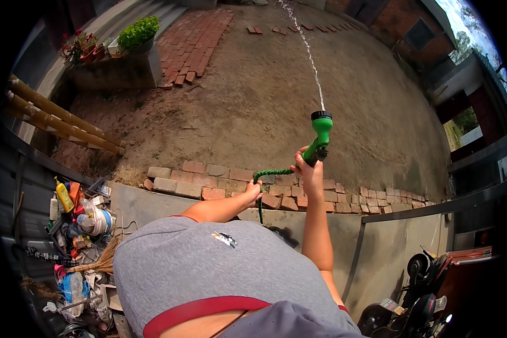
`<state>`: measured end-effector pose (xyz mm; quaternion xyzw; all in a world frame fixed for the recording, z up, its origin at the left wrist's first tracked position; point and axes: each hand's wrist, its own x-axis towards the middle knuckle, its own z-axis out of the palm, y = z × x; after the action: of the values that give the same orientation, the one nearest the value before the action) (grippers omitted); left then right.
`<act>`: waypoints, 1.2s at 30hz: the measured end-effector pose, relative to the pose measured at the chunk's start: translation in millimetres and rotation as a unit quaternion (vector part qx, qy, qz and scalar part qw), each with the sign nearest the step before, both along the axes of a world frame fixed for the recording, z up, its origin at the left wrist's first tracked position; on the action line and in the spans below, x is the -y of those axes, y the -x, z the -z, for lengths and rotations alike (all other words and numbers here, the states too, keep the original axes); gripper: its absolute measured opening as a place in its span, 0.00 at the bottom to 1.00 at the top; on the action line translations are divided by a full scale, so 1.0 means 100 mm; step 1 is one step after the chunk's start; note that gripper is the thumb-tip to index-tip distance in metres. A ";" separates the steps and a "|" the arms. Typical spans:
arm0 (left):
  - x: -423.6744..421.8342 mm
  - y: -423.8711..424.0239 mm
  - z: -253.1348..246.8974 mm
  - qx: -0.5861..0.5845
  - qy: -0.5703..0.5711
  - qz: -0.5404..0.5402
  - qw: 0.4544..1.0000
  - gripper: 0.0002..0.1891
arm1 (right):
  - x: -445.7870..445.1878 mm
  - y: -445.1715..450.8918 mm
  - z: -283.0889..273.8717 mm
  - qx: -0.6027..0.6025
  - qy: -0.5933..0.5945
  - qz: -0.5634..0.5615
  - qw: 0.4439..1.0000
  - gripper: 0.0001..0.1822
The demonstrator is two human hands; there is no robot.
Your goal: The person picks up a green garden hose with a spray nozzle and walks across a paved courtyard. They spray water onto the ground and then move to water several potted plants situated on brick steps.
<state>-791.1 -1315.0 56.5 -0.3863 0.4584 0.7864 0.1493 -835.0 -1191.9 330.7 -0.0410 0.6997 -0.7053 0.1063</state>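
My right hand (309, 169) is closed around the grip of a green hose spray nozzle (321, 129) with a black ribbed head. A thin stream of water (306, 46) shoots from the nozzle away over the dirt yard. A green fabric-covered garden hose (274, 172) runs from the nozzle's base to my left hand (253, 193), which grips it at a bend. From there the hose hangs down towards the concrete, where my body hides the rest.
A brick edging (215, 181) separates the concrete floor (139, 200) from the dirt yard (253, 105). Bamboo poles (67, 122) jut in at left, above piled bottles, bags and a straw broom (103, 257). Potted plants (138, 31) stand on a low wall; a motorbike (418, 304) is at lower right.
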 end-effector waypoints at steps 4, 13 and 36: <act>0.00 0.06 -0.03 -0.014 -0.017 -0.024 0.999 0.13 | 0.02 -0.01 -0.07 -0.001 0.000 0.004 1.000 0.09; 0.12 0.48 -0.26 -0.046 -0.021 -0.017 0.999 0.19 | 0.00 0.06 -0.13 0.009 0.031 -0.036 0.999 0.13; -0.02 0.40 -0.14 -0.044 -0.055 0.036 0.997 0.15 | 0.01 0.02 -0.11 -0.028 0.077 0.068 0.994 0.09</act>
<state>-831.5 -1312.8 71.0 -0.3256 0.4344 0.8207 0.1781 -837.2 -1192.6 341.5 -0.0210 0.6471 -0.7613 0.0349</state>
